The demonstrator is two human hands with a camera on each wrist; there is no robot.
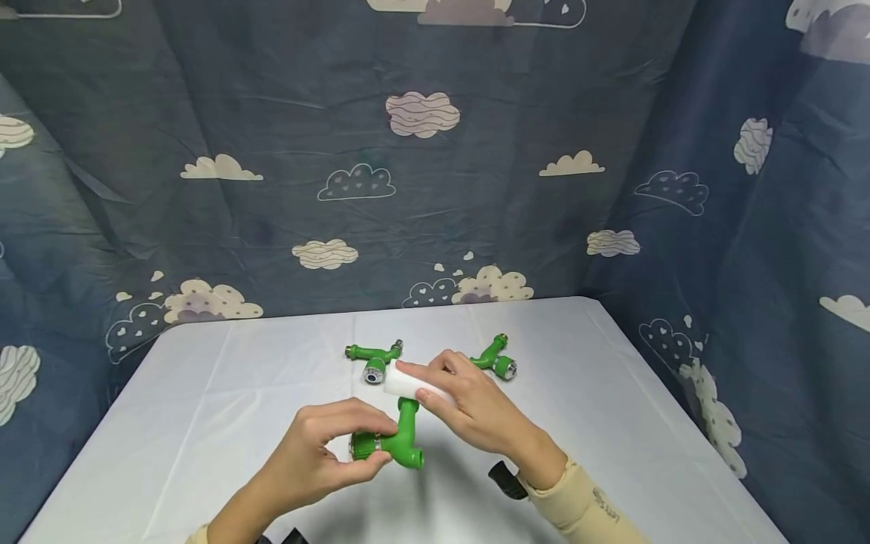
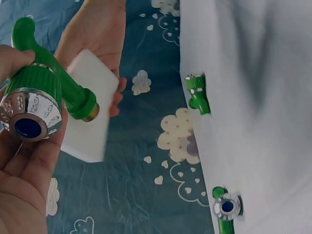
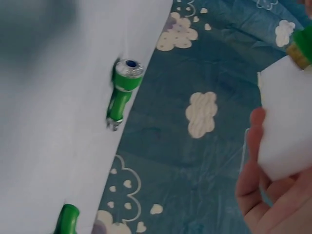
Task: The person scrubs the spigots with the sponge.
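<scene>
We see a blue cloth with clouds (image 1: 435, 151) filling the upper frame, and below it the bench (image 1: 204, 423) under a white cover across the lower half. Low in the centre, our left hand (image 1: 319, 453) grips a green tap (image 1: 397, 442) by its ribbed silver-tipped end, fingers curled round it, lifted just above the bench. Our right hand (image 1: 476, 408) pinches a white sponge block (image 1: 408, 381) between thumb and fingers, and the block touches the tap's upright end. Behind the hands, towards mid-frame, a second green tap (image 1: 374, 359) lies on the bench at centre, and a third green tap (image 1: 496, 359) lies just right of it.
</scene>
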